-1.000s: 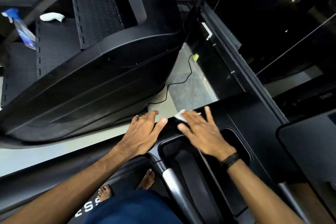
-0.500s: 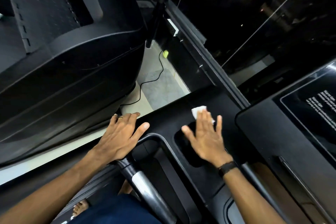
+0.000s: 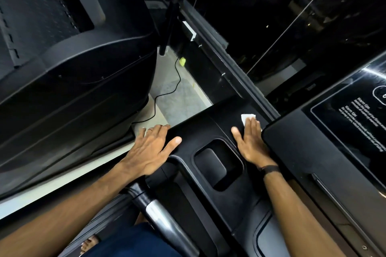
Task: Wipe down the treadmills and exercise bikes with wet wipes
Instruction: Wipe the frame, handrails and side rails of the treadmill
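The right hand (image 3: 251,142) is pressing a white wet wipe (image 3: 247,118) flat under straight fingers at the far edge of the black treadmill console (image 3: 208,129), beside the screen (image 3: 351,123). The left hand (image 3: 150,148), its grip spread, is resting on the console's left corner. A cable (image 3: 167,92) is lying on the pale floor (image 3: 177,98) by the window.

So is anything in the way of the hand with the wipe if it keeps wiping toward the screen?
Yes. The raised black edge of the screen panel sits right beside the right hand, which presses the white wipe flat on the console. Going that way, the wipe would probably bump this edge and have to lift over it.
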Action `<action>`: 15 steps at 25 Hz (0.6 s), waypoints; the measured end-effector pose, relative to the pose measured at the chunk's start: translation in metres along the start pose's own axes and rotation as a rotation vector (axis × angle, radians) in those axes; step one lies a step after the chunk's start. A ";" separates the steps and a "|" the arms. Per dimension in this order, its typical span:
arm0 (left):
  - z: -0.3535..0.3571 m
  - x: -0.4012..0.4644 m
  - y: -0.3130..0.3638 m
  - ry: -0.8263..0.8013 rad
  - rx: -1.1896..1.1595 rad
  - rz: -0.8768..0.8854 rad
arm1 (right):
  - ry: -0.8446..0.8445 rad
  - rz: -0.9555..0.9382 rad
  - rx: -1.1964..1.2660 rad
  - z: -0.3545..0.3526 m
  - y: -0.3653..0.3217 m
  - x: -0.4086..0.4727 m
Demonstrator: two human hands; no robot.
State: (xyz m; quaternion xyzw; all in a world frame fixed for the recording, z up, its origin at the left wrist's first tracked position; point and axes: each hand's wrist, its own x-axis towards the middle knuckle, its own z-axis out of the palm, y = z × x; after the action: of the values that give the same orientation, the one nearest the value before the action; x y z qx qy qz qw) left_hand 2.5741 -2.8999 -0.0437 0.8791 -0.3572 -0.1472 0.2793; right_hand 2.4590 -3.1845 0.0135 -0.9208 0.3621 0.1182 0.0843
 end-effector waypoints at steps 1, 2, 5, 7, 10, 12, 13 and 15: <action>0.000 0.001 0.000 -0.004 -0.009 0.000 | -0.002 0.045 0.028 0.001 -0.004 0.005; -0.001 0.000 0.000 -0.004 -0.019 -0.003 | -0.007 -0.029 -0.010 0.006 -0.016 0.005; -0.002 -0.001 0.001 -0.003 -0.041 -0.016 | -0.056 -0.470 -0.163 0.017 -0.038 -0.005; -0.002 -0.001 0.001 0.001 -0.052 -0.035 | 0.039 -0.395 -0.210 0.012 -0.025 0.019; -0.002 0.000 0.001 0.001 -0.058 -0.038 | 0.134 0.052 -0.127 -0.004 -0.017 0.055; -0.003 0.000 0.001 -0.003 -0.069 -0.049 | 0.064 -0.231 -0.086 0.003 -0.044 0.060; -0.003 -0.001 0.002 -0.005 -0.076 -0.054 | 0.004 -0.405 -0.106 0.008 -0.059 0.058; -0.005 -0.001 0.002 -0.007 -0.083 -0.059 | -0.054 -0.512 -0.176 0.008 -0.069 0.064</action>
State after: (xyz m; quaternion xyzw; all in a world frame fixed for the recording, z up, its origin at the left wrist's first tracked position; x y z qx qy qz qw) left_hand 2.5744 -2.8990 -0.0385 0.8763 -0.3257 -0.1733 0.3099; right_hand 2.5504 -3.1736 -0.0072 -0.9827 0.1036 0.1484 0.0405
